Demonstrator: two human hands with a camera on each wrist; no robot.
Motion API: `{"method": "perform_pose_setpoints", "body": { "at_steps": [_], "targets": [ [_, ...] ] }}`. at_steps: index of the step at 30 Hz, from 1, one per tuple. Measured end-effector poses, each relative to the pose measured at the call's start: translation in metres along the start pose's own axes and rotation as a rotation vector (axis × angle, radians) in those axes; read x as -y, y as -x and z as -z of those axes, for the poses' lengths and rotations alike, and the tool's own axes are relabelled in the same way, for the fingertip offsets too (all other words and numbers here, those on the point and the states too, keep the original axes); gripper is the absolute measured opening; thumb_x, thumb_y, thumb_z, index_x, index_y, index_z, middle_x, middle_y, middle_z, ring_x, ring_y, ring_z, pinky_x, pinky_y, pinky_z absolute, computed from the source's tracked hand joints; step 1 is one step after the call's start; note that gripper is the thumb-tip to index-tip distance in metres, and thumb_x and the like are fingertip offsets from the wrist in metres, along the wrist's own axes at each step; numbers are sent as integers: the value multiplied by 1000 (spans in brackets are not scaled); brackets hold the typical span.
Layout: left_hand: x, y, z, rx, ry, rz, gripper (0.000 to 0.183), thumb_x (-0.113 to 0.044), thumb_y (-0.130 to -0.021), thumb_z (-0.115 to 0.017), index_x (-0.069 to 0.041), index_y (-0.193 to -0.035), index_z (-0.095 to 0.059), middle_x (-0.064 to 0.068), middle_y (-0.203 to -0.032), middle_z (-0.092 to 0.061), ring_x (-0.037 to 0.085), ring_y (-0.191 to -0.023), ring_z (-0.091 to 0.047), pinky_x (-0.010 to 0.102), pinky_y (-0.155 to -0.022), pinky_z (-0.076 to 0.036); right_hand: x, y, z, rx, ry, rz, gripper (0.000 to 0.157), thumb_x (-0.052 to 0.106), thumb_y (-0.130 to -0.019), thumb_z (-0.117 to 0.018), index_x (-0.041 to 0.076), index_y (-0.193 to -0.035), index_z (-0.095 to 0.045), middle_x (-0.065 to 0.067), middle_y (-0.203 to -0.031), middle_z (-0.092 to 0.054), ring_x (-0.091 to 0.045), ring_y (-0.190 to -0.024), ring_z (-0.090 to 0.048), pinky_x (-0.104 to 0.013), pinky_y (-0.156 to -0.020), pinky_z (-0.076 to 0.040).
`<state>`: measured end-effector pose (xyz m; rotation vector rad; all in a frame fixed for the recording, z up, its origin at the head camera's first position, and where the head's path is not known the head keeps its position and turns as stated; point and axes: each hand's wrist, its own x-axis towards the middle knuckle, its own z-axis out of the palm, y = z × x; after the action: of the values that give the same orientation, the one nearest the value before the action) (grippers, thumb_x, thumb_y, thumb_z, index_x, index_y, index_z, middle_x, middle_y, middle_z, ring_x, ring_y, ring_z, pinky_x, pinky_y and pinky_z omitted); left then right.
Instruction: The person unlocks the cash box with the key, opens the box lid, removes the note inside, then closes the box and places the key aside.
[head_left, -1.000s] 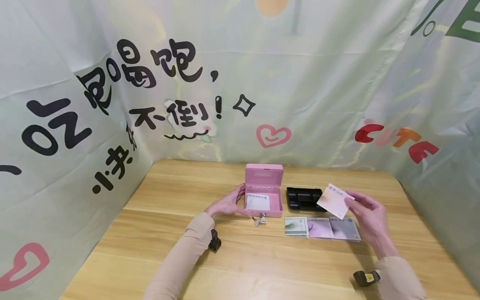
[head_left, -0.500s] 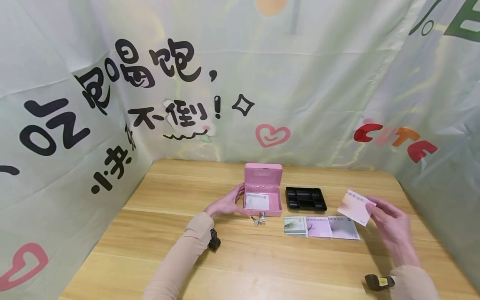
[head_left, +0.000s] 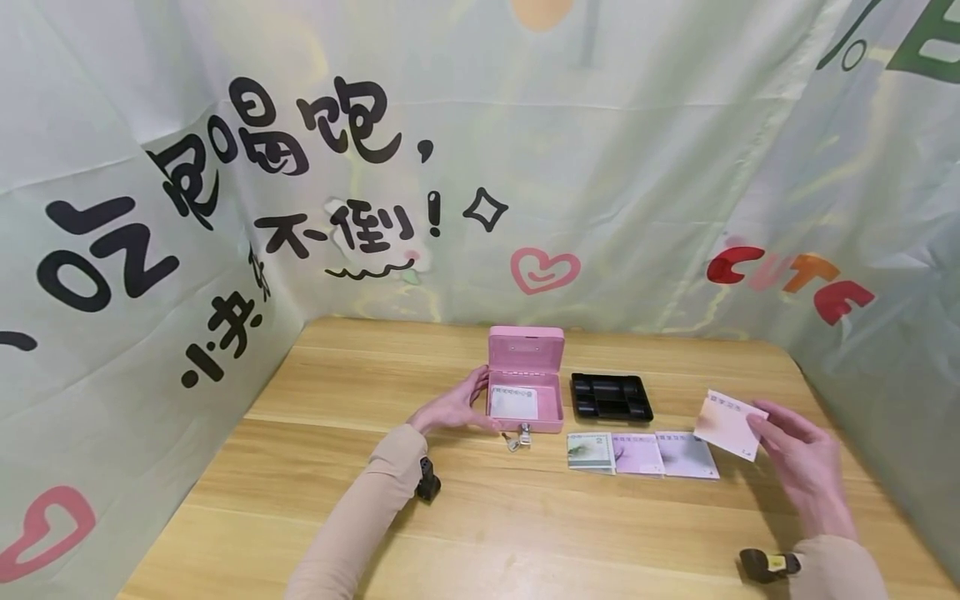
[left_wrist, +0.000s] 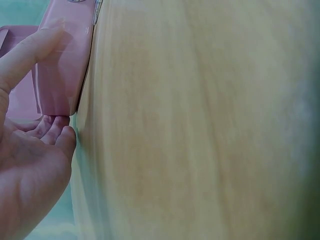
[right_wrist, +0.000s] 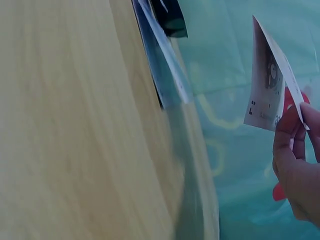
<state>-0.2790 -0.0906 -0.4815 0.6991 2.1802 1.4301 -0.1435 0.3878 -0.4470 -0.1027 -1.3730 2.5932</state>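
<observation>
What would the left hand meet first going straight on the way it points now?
Probably the pink box; the left hand seems to touch it, though depth is hard to judge.

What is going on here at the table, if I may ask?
A person's right hand pinches a pale pink note above the table, near the right end of a row of notes. The left hand grips the left side of an open pink box that has a whitish note lying inside. A black tray sits just right of the box.
</observation>
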Motion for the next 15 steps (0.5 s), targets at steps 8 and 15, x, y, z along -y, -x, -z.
{"method": "perform_pose_setpoints", "body": {
  "at_steps": [8, 15],
  "targets": [
    [-2, 2, -1, -3, 2, -13, 114, -3, -76, -83, -5, -161, -6, 21, -168, -17, 38, -156, -20, 52, -130, -17, 4, 1, 10, -83, 68, -24, 36, -21, -86, -62, 8, -96, -81, -1, -86, -79, -9, -78, -74, -17, -72, -62],
    [-2, 2, -1, -5, -1, 27, 117, -7, -76, -84, -5, -161, -3, 19, -169, -13, 35, -157, -17, 50, -131, -15, 5, -1, 19, -127, 146, -21, 35, -18, -85, -65, 12, -92, -81, 2, -81, -79, -7, -74, -74, -16, -69, -62]
  ]
}}
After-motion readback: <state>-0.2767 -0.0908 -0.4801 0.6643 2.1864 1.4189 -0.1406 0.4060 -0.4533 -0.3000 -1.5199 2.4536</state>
